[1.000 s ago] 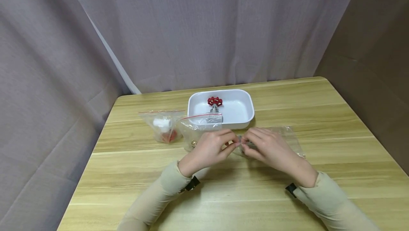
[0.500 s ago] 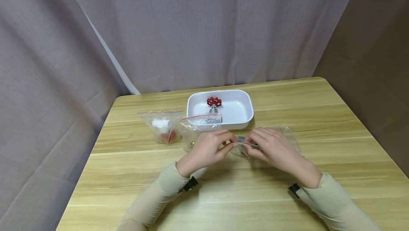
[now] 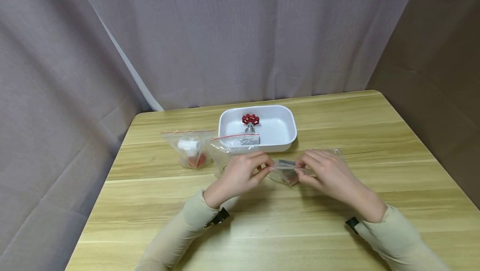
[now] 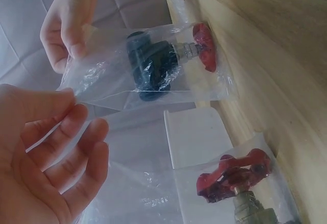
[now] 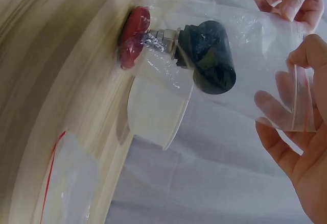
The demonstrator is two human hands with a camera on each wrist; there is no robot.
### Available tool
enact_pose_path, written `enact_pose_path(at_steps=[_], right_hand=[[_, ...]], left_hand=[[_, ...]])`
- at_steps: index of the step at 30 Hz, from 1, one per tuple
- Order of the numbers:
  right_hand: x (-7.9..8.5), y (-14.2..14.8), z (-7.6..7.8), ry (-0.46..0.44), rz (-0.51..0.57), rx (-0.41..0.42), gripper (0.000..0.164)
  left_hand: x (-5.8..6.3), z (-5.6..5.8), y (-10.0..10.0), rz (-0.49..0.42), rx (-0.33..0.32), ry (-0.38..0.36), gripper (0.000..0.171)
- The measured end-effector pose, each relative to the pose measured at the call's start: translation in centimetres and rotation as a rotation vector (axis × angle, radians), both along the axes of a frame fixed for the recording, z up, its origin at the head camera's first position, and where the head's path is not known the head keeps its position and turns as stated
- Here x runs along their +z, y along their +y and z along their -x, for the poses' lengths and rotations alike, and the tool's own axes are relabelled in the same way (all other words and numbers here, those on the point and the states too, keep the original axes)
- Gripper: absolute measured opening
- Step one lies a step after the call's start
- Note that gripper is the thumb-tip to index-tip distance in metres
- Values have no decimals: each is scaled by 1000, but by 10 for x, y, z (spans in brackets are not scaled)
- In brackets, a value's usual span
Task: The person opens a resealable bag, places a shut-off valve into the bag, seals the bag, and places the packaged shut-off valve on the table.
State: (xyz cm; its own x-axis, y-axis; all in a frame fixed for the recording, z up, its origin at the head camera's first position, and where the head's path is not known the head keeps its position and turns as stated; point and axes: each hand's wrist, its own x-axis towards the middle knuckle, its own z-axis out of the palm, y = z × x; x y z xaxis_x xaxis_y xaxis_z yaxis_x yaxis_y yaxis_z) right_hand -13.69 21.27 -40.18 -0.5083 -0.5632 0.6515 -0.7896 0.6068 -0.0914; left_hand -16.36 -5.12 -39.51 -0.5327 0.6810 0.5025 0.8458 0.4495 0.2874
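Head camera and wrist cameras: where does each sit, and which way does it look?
Head: on the person's head, looking forward and down at the table; left hand, right hand and sleeves show.
Left wrist: on that wrist, facing the held bag and its dark valve; parts of both hands show.
Right wrist: on that wrist, facing the held bag; parts of both hands show.
Both wrist views share the held bag's red wheel.

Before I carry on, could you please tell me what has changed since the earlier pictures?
The right hand has moved right and the left hand slightly left, so more of the held bag shows between them. Both still hold it. The white tray, left bag and middle bag stayed put.
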Motion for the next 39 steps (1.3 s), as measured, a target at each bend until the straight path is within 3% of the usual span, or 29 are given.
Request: enact_pose_path(at_steps=[5, 13, 17, 25, 39], right_hand=[[-2, 6, -1, -28, -6, -15, 49], [-5, 21, -8, -17, 14, -40, 34], [-5, 25, -10, 4, 18, -49, 34], [-5, 33, -7, 45, 8, -77, 38], [-5, 36, -1, 37, 20, -77, 39]], left_hand=[[1, 0, 0, 5, -1, 7, 6], [-1, 1, 1, 20, -11, 4, 6], [-1, 0, 0, 32, -2, -15, 6], [0, -1, -6, 40, 42, -22, 5], [0, 1, -11, 12, 44, -29, 6]])
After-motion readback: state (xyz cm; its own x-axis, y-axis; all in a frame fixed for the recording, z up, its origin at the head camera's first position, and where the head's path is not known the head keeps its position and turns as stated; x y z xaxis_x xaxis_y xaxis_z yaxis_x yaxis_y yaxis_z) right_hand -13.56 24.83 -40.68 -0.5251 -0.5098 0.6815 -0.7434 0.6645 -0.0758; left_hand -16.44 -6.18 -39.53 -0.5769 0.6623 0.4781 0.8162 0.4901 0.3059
